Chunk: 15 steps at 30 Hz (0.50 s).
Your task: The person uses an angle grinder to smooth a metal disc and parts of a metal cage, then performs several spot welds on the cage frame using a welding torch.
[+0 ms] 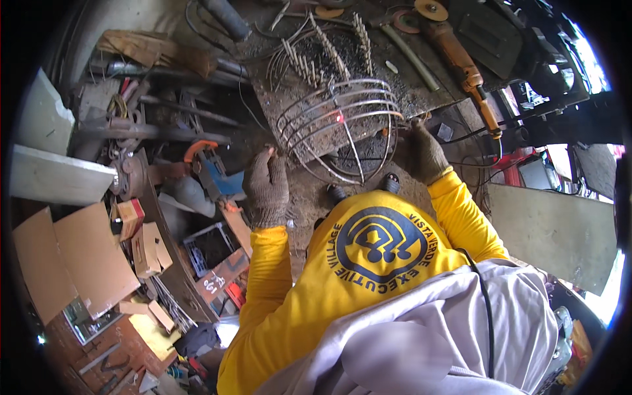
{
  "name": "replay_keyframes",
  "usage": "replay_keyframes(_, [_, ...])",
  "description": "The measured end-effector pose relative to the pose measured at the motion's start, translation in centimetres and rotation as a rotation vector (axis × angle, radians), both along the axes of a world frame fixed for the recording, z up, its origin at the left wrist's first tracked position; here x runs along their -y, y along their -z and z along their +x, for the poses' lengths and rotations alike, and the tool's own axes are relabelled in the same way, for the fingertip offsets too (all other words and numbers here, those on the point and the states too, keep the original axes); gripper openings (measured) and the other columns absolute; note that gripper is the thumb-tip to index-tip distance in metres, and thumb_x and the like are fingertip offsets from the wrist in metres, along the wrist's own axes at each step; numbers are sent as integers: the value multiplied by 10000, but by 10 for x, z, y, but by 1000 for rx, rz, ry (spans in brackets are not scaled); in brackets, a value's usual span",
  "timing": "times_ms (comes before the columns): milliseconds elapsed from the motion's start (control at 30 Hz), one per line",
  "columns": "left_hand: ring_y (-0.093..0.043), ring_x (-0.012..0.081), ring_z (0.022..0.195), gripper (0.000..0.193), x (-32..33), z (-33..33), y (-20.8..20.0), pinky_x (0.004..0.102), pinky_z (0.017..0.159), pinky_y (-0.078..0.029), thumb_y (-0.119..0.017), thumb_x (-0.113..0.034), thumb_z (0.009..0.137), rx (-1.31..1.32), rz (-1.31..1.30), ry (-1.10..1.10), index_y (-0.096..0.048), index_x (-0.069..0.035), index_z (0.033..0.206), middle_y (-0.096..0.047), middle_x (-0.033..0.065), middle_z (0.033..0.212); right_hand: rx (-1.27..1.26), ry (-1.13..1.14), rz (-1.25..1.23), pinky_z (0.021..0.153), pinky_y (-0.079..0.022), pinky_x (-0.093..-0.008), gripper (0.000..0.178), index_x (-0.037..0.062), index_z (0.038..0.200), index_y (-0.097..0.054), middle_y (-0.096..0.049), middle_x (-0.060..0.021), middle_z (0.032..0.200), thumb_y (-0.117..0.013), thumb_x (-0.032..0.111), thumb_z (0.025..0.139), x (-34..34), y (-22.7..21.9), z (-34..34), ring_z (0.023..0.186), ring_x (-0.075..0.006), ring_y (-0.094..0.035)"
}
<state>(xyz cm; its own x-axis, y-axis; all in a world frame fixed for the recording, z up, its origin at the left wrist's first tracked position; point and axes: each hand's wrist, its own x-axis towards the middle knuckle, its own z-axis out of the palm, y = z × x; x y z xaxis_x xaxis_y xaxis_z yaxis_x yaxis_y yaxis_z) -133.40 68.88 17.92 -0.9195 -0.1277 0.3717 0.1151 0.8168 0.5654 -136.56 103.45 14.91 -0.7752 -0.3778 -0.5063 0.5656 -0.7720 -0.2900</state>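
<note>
A rounded wire cage (361, 150) of bent metal rods, several hoops joined by cross rods, stands tilted at the workbench's near edge. A small red glow (340, 118) shows on one of its rods. My left hand (268, 187), in a brown knit glove, is closed at the cage's left side, thumb and fingertips against its rim. At the cage's right side my right hand (424, 153), gloved alike, has its fingers curled by the rim; shadow makes its fingertips hard to make out.
On the workbench (270, 76) lie several twisted metal rods (329, 47), dark grit and a pipe length (411, 58). An orange angle grinder (464, 69) with its cord lies at the right. Pipes and clamps (178, 135) crowd the left, above cardboard boxes (92, 257). My sandalled feet (392, 181) are below the cage.
</note>
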Motion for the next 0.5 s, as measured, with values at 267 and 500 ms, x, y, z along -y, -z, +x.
replay_keyframes(267, [-680, 326, 987, 282, 19, -14, 14, 386, 905, -517, -680, -177, 907, -3, 160, -3, -678, 32, 1095, -710, 185, 1067, 87, 90, 776, 694, -537, -379, 319, 81, 1096, -645, -622, -9, 793, -603, 377, 986, -17, 20, 22, 704, -182, -630])
replay_keyframes(500, [-676, 231, 990, 260, 20, 0, 41, 345, 889, -524, -694, -96, 893, 80, 331, -64, -672, 45, 1111, -714, 174, 1087, -684, 271, 2219, 720, -536, -449, 240, 71, 1086, -663, -680, -172, 858, -617, 229, 912, -64, -45, -30, 840, -353, -680])
